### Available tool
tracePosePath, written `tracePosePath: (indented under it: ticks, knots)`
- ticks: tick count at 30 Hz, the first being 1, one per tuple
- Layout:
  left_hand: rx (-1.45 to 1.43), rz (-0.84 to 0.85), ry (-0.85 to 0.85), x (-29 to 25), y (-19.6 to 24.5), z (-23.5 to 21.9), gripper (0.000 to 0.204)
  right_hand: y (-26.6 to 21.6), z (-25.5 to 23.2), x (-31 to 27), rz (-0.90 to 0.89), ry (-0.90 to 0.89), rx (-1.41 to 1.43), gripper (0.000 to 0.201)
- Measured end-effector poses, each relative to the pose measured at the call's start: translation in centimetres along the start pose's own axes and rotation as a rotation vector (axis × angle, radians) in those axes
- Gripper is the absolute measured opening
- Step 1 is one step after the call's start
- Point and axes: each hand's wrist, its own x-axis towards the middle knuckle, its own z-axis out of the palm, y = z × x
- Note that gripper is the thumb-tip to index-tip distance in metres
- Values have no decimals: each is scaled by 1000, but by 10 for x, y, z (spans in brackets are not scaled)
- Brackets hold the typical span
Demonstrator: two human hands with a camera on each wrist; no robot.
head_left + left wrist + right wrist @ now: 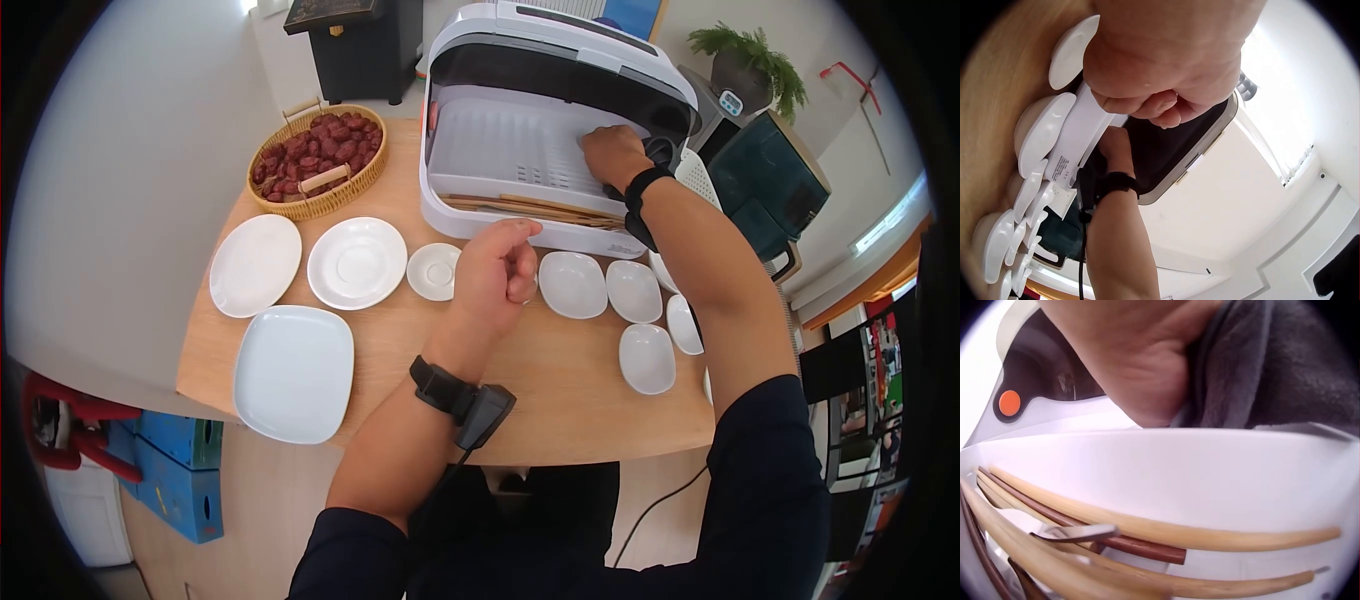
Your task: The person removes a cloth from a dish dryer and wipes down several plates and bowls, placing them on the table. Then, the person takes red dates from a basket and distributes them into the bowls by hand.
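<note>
My right hand [615,158] is inside a white dish storage box [432,205] with its dark see-through lid raised, gripping a dark grey cloth [1291,369]. Its fingertips are hidden in the head view, and the cloth bunches beside the palm in the right wrist view. Below that hand, wooden chopsticks [1166,531] and a metal-looking utensil [1079,533] lie in the box's front compartment. My left hand [492,275] hovers over the table in front of the box, fingers loosely curled around nothing. A small white saucer [432,272] and a white bowl [573,286] flank it.
White plates [256,265] and a square plate [294,375] lie on the wooden table [480,400] at left. Several small white bowls [647,358] stand at right. Behind the plates is a wicker basket [330,203] of dried red dates. A dark green appliance [765,185] stands at the right.
</note>
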Motion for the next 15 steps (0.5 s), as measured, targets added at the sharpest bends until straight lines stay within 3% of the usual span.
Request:
tracePosePath:
  ticks: [2, 5, 7, 11, 13, 15]
  knots:
    - [4, -2, -4, 0, -1, -1, 16, 2, -4, -10, -11, 142, -10, 20]
    - [69, 2, -1, 2, -3, -2, 18, -12, -52, -52, -38, 257, 20, 18]
    - [91, 28, 90, 3, -4, 3, 32, -29, -81, -95, -35, 345, 94, 13]
    - [-13, 55, 68, -3, -7, 21, 50, -83, -110, -186, -95, 585, 302, 7]
    - [-90, 144, -274, -7, -8, 22, 62, -108, -106, -207, -122, 592, 332, 8]
    - [-55, 117, -326, -6, -10, 17, 61, -116, -101, -220, -150, 602, 363, 8]
